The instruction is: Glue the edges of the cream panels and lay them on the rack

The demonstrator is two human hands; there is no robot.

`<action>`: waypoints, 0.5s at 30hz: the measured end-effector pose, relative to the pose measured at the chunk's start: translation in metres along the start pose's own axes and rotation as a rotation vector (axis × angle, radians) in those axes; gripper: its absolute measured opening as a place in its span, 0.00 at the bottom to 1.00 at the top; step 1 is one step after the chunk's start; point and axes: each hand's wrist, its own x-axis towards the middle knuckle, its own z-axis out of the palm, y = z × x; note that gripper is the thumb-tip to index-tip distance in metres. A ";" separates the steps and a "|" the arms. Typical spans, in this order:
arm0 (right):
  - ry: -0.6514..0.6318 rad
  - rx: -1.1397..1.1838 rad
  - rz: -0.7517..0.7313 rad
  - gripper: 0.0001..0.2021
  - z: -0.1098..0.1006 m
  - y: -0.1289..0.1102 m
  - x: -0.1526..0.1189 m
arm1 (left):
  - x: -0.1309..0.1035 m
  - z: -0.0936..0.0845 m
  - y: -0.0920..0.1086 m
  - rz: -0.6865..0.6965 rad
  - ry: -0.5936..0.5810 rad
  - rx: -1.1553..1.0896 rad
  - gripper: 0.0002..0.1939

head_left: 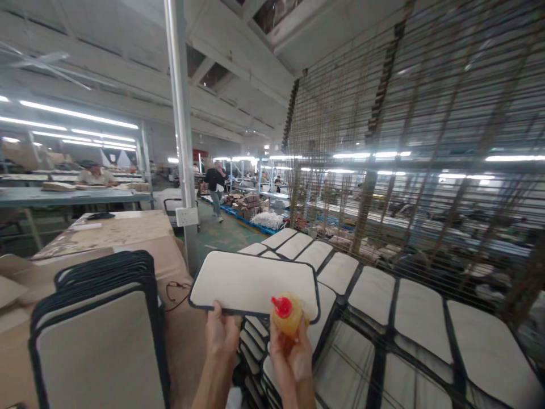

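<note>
My left hand (222, 329) grips the lower edge of a cream rectangular panel (251, 279) with rounded corners and a dark border, its thumb on the face. My right hand (292, 355) is closed around a squeeze bottle (289, 325) of yellowish liquid with a red nozzle cap. The bottle is in front of the panel's lower right part, its nozzle pointing up and left. Whether the right fingers also touch the panel is hidden behind the bottle.
A stack of dark-edged panels (100, 346) stands at left on a brown-covered table (179, 341). More cream panels (374, 292) lie in rows on a rack at right, beneath a tall wire-grid rack (336, 130). A metal post (181, 113) rises ahead; a person (215, 184) is in the aisle.
</note>
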 end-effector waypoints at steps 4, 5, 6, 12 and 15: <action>-0.008 0.018 -0.007 0.17 -0.002 -0.008 0.013 | -0.026 -0.014 -0.003 -0.015 0.016 -0.177 0.15; -0.007 0.020 -0.010 0.17 -0.001 -0.011 0.015 | -0.032 -0.020 -0.004 -0.043 -0.009 -0.182 0.14; -0.006 0.020 -0.013 0.16 -0.001 -0.012 0.018 | -0.037 -0.028 -0.007 -0.066 -0.045 -0.168 0.13; -0.015 0.006 -0.008 0.15 0.004 -0.018 0.023 | -0.078 -0.083 -0.005 -0.356 -0.510 0.413 0.17; -0.029 -0.013 0.032 0.13 0.006 -0.017 0.015 | -0.080 -0.073 0.034 -0.206 -0.620 0.642 0.15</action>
